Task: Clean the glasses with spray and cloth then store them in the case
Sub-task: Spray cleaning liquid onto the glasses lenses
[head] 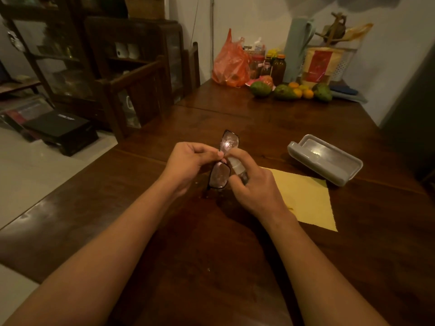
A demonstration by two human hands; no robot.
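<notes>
Two hands meet above a dark brown wooden table [211, 255], near its middle. Item one: black-framed glasses with rectangular lenses [220, 176], held off the table and turned on end, one lens above the other, probably so that both faces are open to the spray. The left hand [191, 162] pinches the frame at about the bridge, fingers curled in narrow around it. Item two: small clear spray bottle with a white nozzle [237, 169], just beside the lower lens; the right hand [253, 189] is wrapped round it with a finger over the head, though whether it is pressing cannot be told. Condition of the glasses: frame intact, both lenses glinting and mottled, probably wet. Item three: flat yellow square cleaning cloth [306, 198], spread to the right of the hands and within reach for wiping. Item four: grey hard oblong glasses case [324, 158], lid open, beyond the cloth and ready to receive the glasses.
</notes>
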